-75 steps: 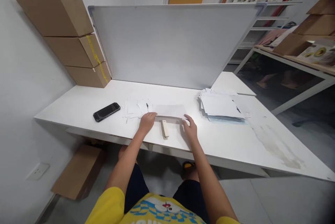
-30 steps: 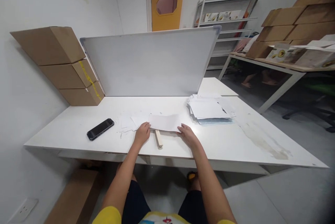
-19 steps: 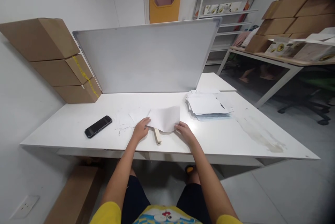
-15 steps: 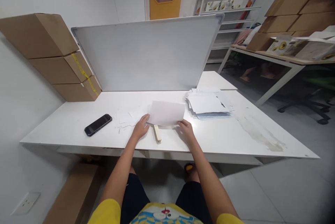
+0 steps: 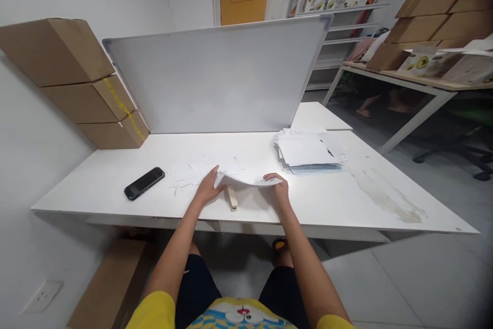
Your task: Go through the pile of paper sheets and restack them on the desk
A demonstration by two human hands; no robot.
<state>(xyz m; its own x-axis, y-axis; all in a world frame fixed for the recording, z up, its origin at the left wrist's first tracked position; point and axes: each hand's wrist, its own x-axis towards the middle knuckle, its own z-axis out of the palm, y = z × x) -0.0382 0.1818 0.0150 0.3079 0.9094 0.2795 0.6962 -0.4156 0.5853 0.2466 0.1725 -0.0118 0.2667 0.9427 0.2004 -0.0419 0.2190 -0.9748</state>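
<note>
A thin set of white paper sheets (image 5: 248, 180) is held up nearly edge-on above the white table, sagging a little in the middle. My left hand (image 5: 210, 185) grips its left end, thumb below and fingers above. At the other end my right hand (image 5: 278, 188) pinches the paper, fingers on top. Below the paper lies a cream stapler (image 5: 231, 197), its far end partly hidden by the sheets and my left thumb. How many sheets I hold cannot be made out.
A pile of papers (image 5: 306, 149) lies at the right. On the left are a black phone (image 5: 144, 183) and scattered paper scraps (image 5: 185, 177). A whiteboard (image 5: 219, 80) leans at the back, beside stacked cardboard boxes (image 5: 92, 98). Another person's legs show under the far table (image 5: 408, 85).
The paper has tipped from showing its broad face to nearly edge-on and curved. My right hand has shifted slightly right and turned, its fingers now over the paper.
</note>
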